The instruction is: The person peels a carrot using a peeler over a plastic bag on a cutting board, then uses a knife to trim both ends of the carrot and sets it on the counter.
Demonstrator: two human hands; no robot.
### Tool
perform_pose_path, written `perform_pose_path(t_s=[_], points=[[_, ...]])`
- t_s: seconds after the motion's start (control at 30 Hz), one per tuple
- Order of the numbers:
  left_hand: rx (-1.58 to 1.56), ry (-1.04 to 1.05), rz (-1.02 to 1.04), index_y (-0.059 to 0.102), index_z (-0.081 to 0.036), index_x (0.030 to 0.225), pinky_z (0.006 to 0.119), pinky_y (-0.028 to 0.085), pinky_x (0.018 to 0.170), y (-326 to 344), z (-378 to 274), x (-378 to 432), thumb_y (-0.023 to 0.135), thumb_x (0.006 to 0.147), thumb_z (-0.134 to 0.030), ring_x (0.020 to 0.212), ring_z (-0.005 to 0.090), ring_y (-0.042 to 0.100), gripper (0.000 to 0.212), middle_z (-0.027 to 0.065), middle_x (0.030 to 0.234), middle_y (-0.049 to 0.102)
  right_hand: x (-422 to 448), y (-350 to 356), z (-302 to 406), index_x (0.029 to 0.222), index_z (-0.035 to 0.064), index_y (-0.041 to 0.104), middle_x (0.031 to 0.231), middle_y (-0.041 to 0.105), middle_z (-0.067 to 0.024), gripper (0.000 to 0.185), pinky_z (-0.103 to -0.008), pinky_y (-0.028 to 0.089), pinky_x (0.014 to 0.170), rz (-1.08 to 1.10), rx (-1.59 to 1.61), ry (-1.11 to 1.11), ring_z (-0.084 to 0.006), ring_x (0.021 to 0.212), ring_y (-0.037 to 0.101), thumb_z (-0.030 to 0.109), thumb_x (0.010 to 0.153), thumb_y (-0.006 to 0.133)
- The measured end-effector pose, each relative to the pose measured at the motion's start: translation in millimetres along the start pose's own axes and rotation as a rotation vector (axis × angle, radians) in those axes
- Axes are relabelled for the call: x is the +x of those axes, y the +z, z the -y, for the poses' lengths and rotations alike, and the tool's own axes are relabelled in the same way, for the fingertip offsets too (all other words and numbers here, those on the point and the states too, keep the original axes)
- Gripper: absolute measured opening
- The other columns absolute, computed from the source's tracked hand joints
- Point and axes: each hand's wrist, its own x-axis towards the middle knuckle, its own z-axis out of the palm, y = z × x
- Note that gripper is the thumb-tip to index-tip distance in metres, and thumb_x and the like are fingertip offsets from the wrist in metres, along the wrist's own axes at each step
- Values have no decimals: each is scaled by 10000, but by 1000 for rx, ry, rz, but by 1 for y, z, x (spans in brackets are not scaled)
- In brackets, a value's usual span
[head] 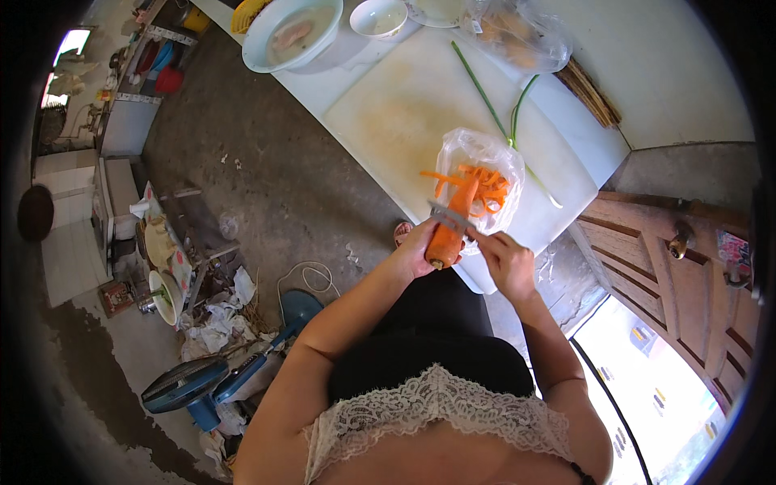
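My left hand (pixel 418 247) grips a carrot (pixel 447 244) near its thick stem end, which points towards me. A vegetable peeler (pixel 451 215) lies across the carrot, its handle held in my right hand (pixel 504 262). The carrot's far end reaches over a clear plastic bag (pixel 464 145) spread on the cutting board. Orange carrot peelings (pixel 492 193) are heaped on the bag, and one strip sticks out to the left. Beyond the bag, green onion stalks (pixel 482 94) lie on the white cutting board (pixel 388 115).
At the table's far end stand a basin (pixel 332 43) with water and pale pieces in it, a bowl (pixel 381 31) and a plastic bag of brownish food (pixel 515 36). A wooden door (pixel 652 260) is to my right. A blue fan (pixel 188 379) stands left behind me.
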Motion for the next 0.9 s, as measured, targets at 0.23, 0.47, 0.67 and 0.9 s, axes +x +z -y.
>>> perform_pose_path(t_s=[0.23, 0.47, 0.67, 0.9], points=[[21, -2, 73, 562, -106, 1209, 404, 555, 594, -18, 2, 3, 464, 977, -487, 799, 215, 667, 457, 70, 1005, 673, 5, 11, -1, 1119, 259, 722, 738, 622, 1, 306, -315, 519, 518, -45, -22, -26, -192, 591, 628, 127, 845, 685], [-29, -26, 145, 534, -89, 1231, 397, 576, 576, -24, 5, -4, 453, 989, -470, 773, 210, 672, 458, 101, 1024, 660, 15, 19, -16, 1082, 174, 729, 775, 648, -64, 229, -342, 512, 569, 17, -45, 98, -252, 642, 637, 116, 872, 656], [34, -60, 124, 534, -86, 1217, 381, 587, 560, -15, 7, -24, 452, 991, -483, 732, 184, 669, 464, 90, 999, 656, 27, 22, -44, 1150, 221, 707, 771, 667, -67, 265, -360, 511, 594, 45, -68, 225, -257, 658, 646, 157, 903, 634], [164, -41, 43, 535, -74, 1208, 365, 583, 578, -13, 7, -35, 446, 993, -498, 717, 145, 642, 484, 73, 986, 651, 30, 27, -51, 1159, 228, 704, 806, 701, -72, 252, -346, 521, 636, 111, -64, 308, -223, 697, 675, 194, 925, 618]])
